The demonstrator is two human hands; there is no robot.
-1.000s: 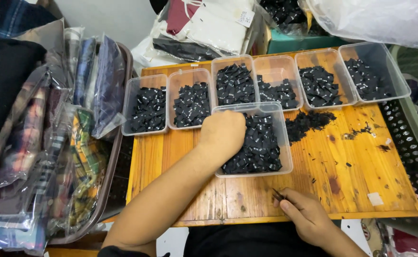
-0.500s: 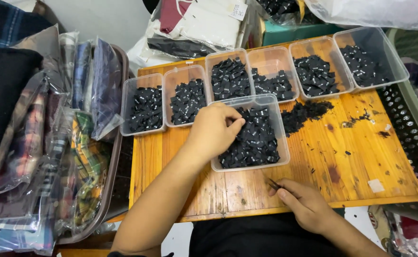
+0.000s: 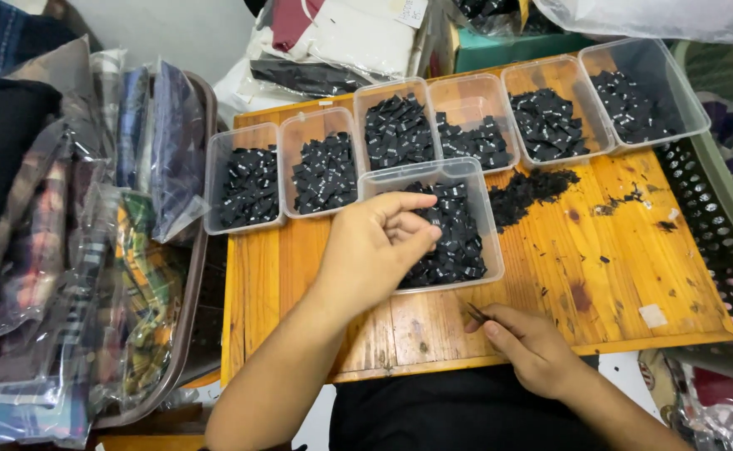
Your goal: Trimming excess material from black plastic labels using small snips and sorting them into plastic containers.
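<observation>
Over the near tub (image 3: 483, 213), my left hand (image 3: 379, 246) pinches at the black tags (image 3: 454, 242) directly beneath; my right hand (image 3: 529, 342), closed on a thin tool (image 3: 476, 314), rests on the counter (image 3: 634, 259) nearer me.

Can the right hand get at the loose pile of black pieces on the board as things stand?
Probably yes: bare board lies between the right hand and the loose pile, though its fingers pinch a thin tool.

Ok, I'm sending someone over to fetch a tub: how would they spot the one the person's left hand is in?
On the wooden table, six clear tubs of small black pieces form a back row. The tub under the left hand sits alone in front of that row, nearest the person.
</observation>
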